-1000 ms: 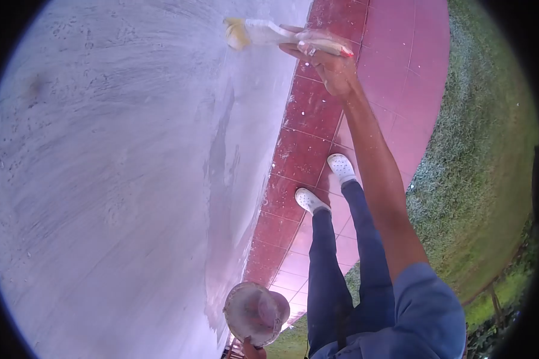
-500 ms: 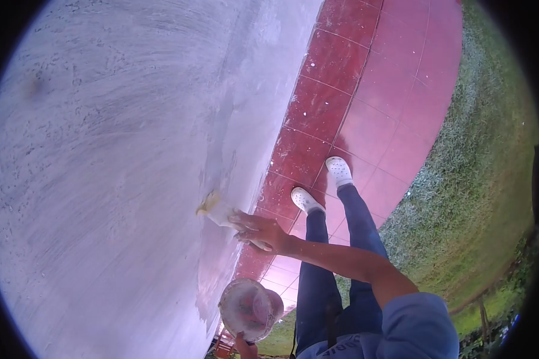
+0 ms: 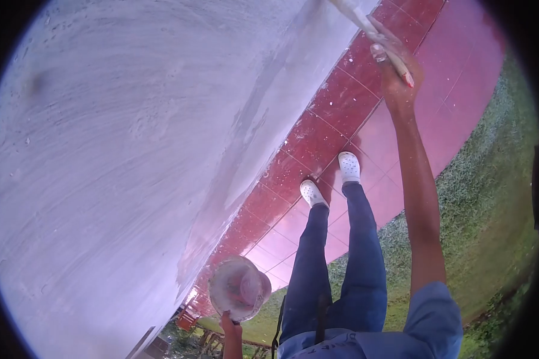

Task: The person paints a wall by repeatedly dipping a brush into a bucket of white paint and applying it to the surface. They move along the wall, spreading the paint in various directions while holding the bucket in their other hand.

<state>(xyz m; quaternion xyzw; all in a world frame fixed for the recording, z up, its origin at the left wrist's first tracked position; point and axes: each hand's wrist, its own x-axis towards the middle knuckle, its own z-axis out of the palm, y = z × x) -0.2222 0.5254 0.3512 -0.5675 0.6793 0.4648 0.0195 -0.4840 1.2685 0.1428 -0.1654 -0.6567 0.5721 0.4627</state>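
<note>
At the top of the view, my right hand (image 3: 398,60) is closed around a paintbrush (image 3: 360,19) with a pale, paint-smeared handle that ends in a red tip. The brush's bristle end reaches the upper edge of the view, by the wall, and is cut off, so contact with the wall cannot be made out. Low on the left, my left hand (image 3: 230,326) grips the rim of a small whitish bucket (image 3: 221,287), its opening facing me. Smeared white and pinkish residue shows inside the bucket. The pale wall (image 3: 132,149) bears sweeping brush marks and a greyer strip near its base.
Red floor tiles (image 3: 311,137) with white splatters run along the wall's foot, with lighter pink tiles (image 3: 449,78) beside them. My feet, in white clogs (image 3: 349,167), stand on the tiles. Grass (image 3: 467,185) borders the paving on the right.
My right hand has swung from the lower wall up to the top right, carrying the brush. The bucket in my left hand has shifted slightly left and up, and the view has tilted.
</note>
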